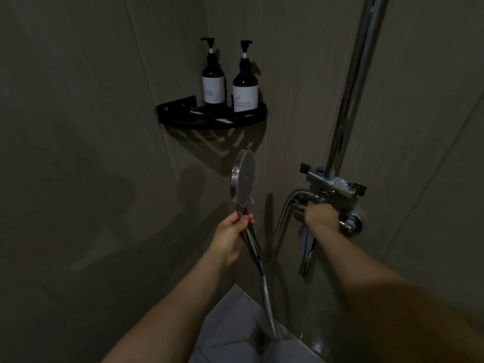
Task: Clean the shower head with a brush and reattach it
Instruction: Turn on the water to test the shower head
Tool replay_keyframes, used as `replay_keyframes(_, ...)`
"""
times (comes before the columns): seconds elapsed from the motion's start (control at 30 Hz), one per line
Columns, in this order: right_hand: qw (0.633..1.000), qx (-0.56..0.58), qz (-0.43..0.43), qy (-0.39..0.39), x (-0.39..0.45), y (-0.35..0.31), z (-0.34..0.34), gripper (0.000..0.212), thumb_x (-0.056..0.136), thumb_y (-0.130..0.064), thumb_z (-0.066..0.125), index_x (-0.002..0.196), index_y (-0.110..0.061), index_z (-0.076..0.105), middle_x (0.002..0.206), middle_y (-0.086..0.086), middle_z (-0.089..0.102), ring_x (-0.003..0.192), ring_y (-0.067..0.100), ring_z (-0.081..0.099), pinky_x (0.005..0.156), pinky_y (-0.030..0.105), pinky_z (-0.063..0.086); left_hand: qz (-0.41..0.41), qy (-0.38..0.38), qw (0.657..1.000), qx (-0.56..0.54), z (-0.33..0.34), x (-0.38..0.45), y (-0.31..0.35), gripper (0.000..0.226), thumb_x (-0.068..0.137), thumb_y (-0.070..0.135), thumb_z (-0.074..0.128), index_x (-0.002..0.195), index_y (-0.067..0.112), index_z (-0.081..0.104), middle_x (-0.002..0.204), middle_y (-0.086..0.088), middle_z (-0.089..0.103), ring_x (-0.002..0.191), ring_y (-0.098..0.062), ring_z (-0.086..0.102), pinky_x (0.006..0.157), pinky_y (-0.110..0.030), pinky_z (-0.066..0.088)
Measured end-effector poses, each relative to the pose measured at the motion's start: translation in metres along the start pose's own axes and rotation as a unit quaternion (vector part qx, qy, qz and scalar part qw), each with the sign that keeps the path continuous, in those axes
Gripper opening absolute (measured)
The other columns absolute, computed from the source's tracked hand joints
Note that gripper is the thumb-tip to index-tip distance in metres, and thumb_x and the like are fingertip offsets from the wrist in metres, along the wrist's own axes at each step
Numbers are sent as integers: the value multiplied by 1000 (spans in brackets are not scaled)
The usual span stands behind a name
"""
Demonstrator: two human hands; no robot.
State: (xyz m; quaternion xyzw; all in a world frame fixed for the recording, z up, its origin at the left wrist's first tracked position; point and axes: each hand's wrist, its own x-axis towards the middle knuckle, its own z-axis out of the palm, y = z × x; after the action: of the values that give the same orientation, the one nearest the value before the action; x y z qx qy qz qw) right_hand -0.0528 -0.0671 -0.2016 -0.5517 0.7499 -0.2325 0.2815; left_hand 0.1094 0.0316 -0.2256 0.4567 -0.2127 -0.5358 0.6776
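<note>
Below corner shelf (209, 121), left hand (230, 238) gripping shower head (243, 178), right hand (320, 214) clasping mixer valve (332, 189).

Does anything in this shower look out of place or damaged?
Something pale hangs off the lower edge of the shower head held in the left hand; I cannot tell what it is. Both pump bottles stand upright.

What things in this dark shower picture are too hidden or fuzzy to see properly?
All in the head view:
- Labels on the two pump bottles: print too small and dim to read.
- Right hand covers the mixer valve part it grips.
- Hose end: lost in the gloom near the floor.
- Chrome riser pipe: cut off by the top edge.
- Small items on the corner shelf: too dark to identify.
- No brush visible.
</note>
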Motion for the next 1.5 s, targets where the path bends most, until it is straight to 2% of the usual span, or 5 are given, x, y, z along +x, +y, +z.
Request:
replay_keyframes(0.3, 926, -343, -152, 36, 6, 7, -11, 22, 93, -18, 47, 97, -9, 66, 99, 10, 68, 89, 22, 66, 67, 28, 45, -16, -1, 1000, 16, -6, 6, -8, 21, 92, -1, 43, 89, 11, 61, 63, 8, 69, 64, -4, 62, 77, -22, 48)
replay_keyframes(0.63, 858, -448, -247, 52, 13, 2, -8, 21, 91, -10, 46, 100, -8, 65, 98, 8, 68, 88, 23, 66, 71, 32, 53, -21, 7, 999, 37, -1, 9, -13, 22, 93, -1, 43, 84, 10, 60, 65, 6, 67, 70, -8, 59, 77, -21, 47)
replay_keyframes(1.13, 919, -359, -156, 46, 6, 2, -3, 22, 94, -11, 44, 102, -6, 64, 101, 11, 67, 91, 24, 65, 66, 31, 46, -31, 9, 999, 35, 4, 7, -18, 21, 93, 0, 42, 86, 10, 59, 81, -4, 58, 75, -12, 54, 75, -20, 46)
replay_keyframes(1.33, 972, -214, -91, 28, 4, 3, -4, 26, 93, -21, 45, 99, -6, 65, 96, 13, 66, 83, 27, 62, 67, 29, 43, -24, 20, 999, 31, 2, 9, -18, 22, 92, 0, 44, 82, 10, 60, 69, 2, 63, 66, -9, 58, 71, -20, 48)
replay_keyframes(1.5, 965, -241, -102, 16, -3, -1, -6, 30, 95, -14, 38, 114, -4, 59, 111, 16, 62, 100, 30, 61, 79, 36, 51, -24, 26, 999, 24, -2, 11, -15, 22, 93, 0, 43, 81, 9, 59, 61, 6, 66, 62, -7, 59, 71, -19, 48)
